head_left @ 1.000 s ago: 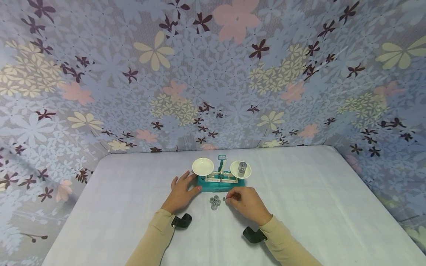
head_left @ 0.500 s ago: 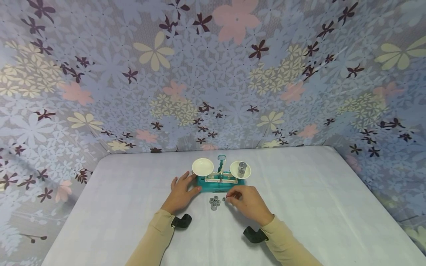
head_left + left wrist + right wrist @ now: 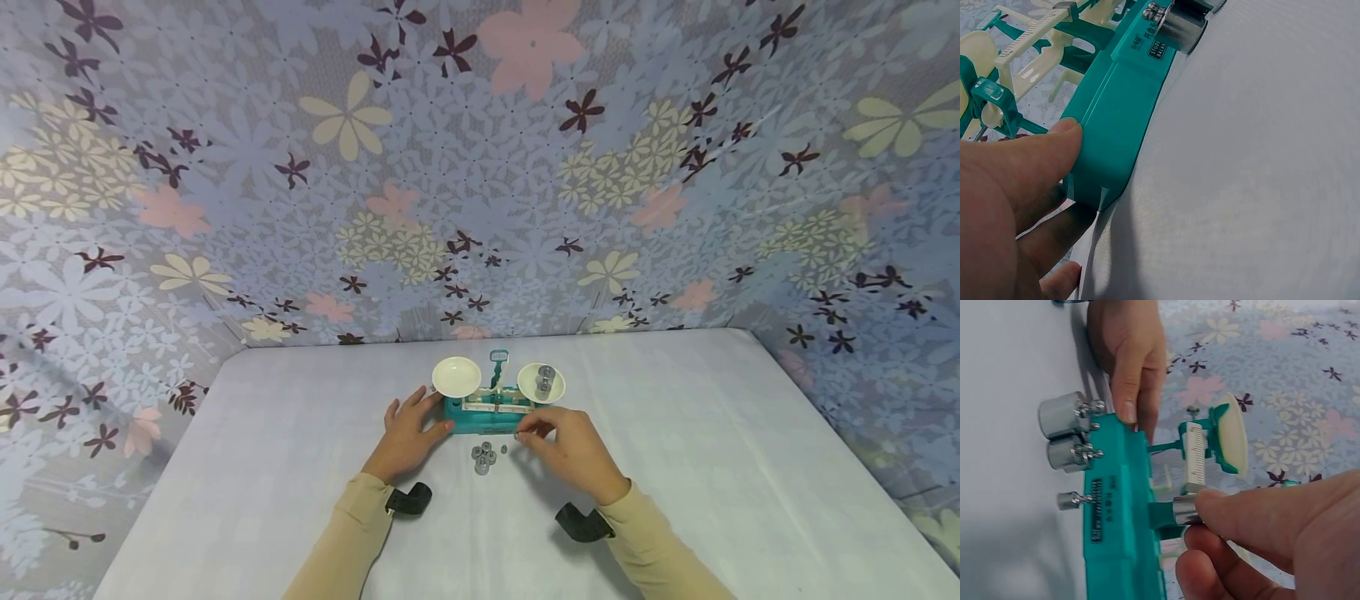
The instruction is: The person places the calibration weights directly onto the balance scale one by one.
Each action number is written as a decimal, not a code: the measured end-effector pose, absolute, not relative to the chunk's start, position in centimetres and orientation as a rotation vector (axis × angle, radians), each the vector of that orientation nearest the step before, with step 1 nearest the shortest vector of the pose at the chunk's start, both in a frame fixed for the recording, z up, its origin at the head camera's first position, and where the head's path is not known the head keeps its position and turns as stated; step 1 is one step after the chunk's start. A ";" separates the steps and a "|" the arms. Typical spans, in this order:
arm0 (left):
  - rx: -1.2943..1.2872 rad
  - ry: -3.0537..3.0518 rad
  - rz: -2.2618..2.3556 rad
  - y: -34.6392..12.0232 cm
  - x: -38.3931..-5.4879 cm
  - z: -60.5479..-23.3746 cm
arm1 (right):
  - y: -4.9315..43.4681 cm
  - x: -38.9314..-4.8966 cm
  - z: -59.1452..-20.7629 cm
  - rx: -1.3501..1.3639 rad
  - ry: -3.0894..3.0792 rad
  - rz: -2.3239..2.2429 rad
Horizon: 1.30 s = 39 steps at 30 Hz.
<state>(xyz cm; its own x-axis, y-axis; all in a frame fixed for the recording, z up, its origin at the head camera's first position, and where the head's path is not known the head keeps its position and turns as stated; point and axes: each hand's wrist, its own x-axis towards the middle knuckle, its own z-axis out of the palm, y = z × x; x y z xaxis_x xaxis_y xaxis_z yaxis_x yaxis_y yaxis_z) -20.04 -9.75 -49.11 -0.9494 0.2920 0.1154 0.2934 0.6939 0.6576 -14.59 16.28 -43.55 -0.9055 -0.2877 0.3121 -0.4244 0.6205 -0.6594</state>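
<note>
A green balance scale [image 3: 480, 421] with two white pans stands on the table. My left hand [image 3: 405, 440] grips the left end of its base between thumb and fingers; in the left wrist view the thumb [image 3: 1066, 140] lies against the green edge. My right hand [image 3: 566, 446] pinches a small metal weight [image 3: 1185, 510] between thumb and fingers, raised in front of the scale's right side. Two larger weights [image 3: 545, 382] are on the right pan [image 3: 529, 377]. The left pan [image 3: 457, 377] holds nothing.
Several metal weights [image 3: 483, 458] stand grouped in front of the base. A tiny weight [image 3: 504, 449] stands just right of them. The white-covered table [image 3: 735, 467] meets a flower-patterned backdrop [image 3: 480, 208] behind.
My right hand has lifted a weight from beside the tiny one and moved slightly up and right towards the scale. The left hand has stayed at the base.
</note>
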 end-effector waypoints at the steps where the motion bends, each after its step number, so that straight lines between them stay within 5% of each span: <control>1: -0.498 -2.891 -1.124 -9.7 -20.0 -49.1 | 16.3 -14.6 -43.4 0.583 -2.668 1.156; 39: -0.495 -2.891 -1.116 -9.7 -20.1 -49.1 | 17.5 -15.5 -41.8 0.452 -2.480 1.031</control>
<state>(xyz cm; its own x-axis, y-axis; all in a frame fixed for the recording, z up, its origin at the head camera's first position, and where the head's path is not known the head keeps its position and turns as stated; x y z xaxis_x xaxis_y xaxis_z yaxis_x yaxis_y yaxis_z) -20.07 -9.75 -49.15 -0.9503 0.2891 0.1157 0.2919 0.6974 0.6546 -15.52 17.50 -41.79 -0.8613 -0.1357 0.4896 -0.4427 0.6731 -0.5923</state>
